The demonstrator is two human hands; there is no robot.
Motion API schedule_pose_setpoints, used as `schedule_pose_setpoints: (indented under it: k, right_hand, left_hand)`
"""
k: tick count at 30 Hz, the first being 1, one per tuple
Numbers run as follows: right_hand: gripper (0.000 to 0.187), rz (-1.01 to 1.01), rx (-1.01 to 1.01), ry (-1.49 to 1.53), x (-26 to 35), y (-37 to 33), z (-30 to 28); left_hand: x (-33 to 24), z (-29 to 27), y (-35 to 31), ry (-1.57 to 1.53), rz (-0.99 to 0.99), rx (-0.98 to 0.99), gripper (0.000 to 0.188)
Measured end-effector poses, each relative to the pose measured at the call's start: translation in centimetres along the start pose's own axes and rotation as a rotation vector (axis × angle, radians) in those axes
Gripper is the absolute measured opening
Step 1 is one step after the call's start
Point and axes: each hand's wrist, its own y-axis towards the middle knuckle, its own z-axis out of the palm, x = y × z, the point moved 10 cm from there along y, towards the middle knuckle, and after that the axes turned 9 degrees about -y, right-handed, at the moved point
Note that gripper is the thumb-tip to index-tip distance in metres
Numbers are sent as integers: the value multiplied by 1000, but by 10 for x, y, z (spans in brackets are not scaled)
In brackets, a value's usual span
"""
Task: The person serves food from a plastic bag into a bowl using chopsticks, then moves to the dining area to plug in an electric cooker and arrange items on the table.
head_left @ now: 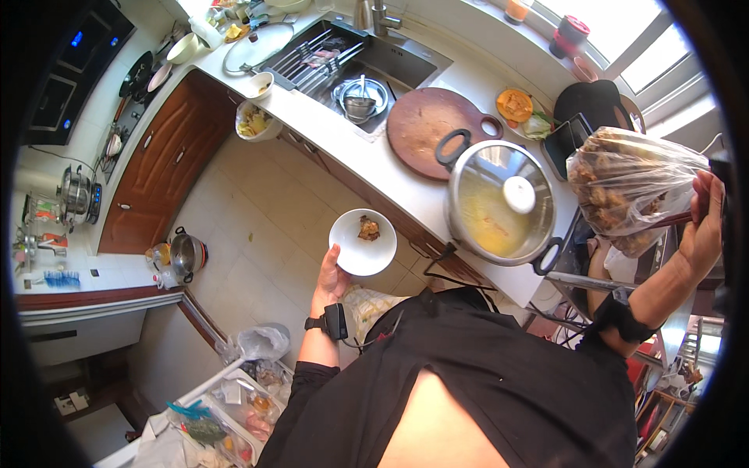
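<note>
White bowl (347, 246) — lower-left edge in left grip (331, 279) — brown chunk (369, 228) inside

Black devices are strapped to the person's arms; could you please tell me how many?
2: one device on the left wrist, near the left hand holding the white bowl; another device on the right forearm, below the right hand.

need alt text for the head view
A person's left hand holds a white bowl with a brown food piece; the right hand is at a clear bag of brown food. A lidded pot and round board sit on the counter.
</note>
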Motion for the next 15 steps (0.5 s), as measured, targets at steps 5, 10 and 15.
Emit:
schedule_pose_setpoints:
  k: [5,10,15]
  right_hand:
    - [27,172,-9,145,46,-5,49]
    - [22,277,28,364,103,-39,144]
    - [16,340,44,459,145,-57,233]
  left_hand:
    - [-79,-27,25,29,-31,21,77]
    - [-171,-60,26,91,-26,12,71]
    - [-233,-86,34,95,-3,14,75]
